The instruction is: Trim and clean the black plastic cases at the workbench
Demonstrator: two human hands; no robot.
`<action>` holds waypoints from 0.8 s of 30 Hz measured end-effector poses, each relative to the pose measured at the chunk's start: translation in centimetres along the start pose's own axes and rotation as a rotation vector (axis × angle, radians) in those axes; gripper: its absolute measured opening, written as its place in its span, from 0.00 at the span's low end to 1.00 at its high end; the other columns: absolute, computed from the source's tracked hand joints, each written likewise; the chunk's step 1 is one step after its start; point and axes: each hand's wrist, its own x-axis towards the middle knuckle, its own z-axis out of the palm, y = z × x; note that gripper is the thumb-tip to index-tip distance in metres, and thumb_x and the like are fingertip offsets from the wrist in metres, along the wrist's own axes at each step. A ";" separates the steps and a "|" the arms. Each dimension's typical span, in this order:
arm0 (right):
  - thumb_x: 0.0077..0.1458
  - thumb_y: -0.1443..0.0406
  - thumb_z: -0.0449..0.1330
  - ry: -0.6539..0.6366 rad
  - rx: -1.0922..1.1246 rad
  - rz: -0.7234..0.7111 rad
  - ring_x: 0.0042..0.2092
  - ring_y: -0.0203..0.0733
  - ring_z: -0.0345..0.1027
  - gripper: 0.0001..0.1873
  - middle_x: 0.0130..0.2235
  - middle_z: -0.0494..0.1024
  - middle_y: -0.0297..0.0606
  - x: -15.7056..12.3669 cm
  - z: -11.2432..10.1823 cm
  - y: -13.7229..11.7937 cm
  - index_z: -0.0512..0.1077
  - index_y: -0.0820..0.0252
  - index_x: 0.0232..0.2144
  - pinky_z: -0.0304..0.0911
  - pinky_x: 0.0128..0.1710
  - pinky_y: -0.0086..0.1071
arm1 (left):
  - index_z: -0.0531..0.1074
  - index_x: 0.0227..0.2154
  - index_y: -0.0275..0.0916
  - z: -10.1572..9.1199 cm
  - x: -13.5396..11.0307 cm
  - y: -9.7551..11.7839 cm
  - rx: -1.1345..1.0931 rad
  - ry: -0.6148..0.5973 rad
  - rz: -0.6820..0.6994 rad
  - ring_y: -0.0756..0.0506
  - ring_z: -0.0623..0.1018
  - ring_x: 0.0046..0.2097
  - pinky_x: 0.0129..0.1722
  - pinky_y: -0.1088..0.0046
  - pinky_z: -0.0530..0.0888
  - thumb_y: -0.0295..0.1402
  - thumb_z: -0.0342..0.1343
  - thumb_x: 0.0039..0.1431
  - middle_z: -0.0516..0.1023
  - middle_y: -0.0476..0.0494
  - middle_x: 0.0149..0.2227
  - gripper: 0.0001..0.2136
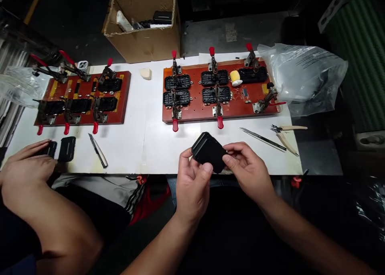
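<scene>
Between both my hands, over the table's front edge, is a flat black plastic cover, tilted. My left hand grips its left and lower side, thumb on the face. The thumb and fingers of my right hand pinch its right corner. Beyond my hands lies a red-brown clamping board, its several toggle clamps with red handles standing around black ribbed plastic parts. A yellow-and-white spool-like piece rests on that board. To the right of my hands lie a slim craft knife and side cutters with cream handles.
A co-worker's hands rest at the far left beside a black cover. Near them are another knife and a second clamping board. A cardboard box stands behind; a clear plastic bag lies right.
</scene>
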 end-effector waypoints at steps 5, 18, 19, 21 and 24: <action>0.64 0.53 0.68 -0.049 0.037 -0.003 0.47 0.43 0.74 0.23 0.51 0.75 0.41 -0.9 0.2 0.2 0.70 0.52 0.56 0.76 0.46 0.35 | 0.74 0.51 0.49 -0.3 -0.2 0.4 -0.012 -0.033 0.068 0.42 0.80 0.58 0.63 0.58 0.75 0.31 0.66 0.64 0.81 0.46 0.52 0.15; 0.64 0.62 0.69 -0.246 -0.233 -0.484 0.47 0.47 0.76 0.13 0.46 0.80 0.40 -0.8 -3.4 -1.0 0.75 0.53 0.50 0.73 0.49 0.41 | 0.77 0.48 0.46 -4.2 0.0 1.0 0.535 -0.309 0.157 0.38 0.81 0.55 0.56 0.58 0.79 0.28 0.68 0.62 0.82 0.39 0.54 0.13; 0.65 0.62 0.69 -0.245 -0.246 -0.466 0.47 0.46 0.75 0.13 0.46 0.80 0.40 -0.9 -3.6 -0.8 0.75 0.53 0.50 0.73 0.48 0.40 | 0.78 0.46 0.45 -4.2 0.1 0.8 0.529 -0.314 0.140 0.39 0.82 0.55 0.56 0.58 0.79 0.28 0.67 0.63 0.82 0.38 0.54 0.11; 0.64 0.62 0.69 -0.242 -0.256 -0.437 0.46 0.45 0.75 0.14 0.46 0.80 0.39 -1.0 -3.9 -0.5 0.75 0.53 0.51 0.73 0.47 0.39 | 0.78 0.45 0.45 -4.1 0.2 0.3 0.506 -0.314 0.124 0.39 0.82 0.55 0.56 0.58 0.79 0.29 0.66 0.64 0.82 0.38 0.54 0.09; 0.64 0.62 0.69 -0.238 -0.245 -0.434 0.46 0.45 0.75 0.14 0.46 0.80 0.39 -1.1 -4.1 -0.4 0.75 0.53 0.51 0.72 0.47 0.39 | 0.79 0.46 0.45 -4.1 0.2 -0.2 0.506 -0.316 0.129 0.38 0.82 0.54 0.55 0.56 0.80 0.29 0.66 0.63 0.82 0.38 0.54 0.09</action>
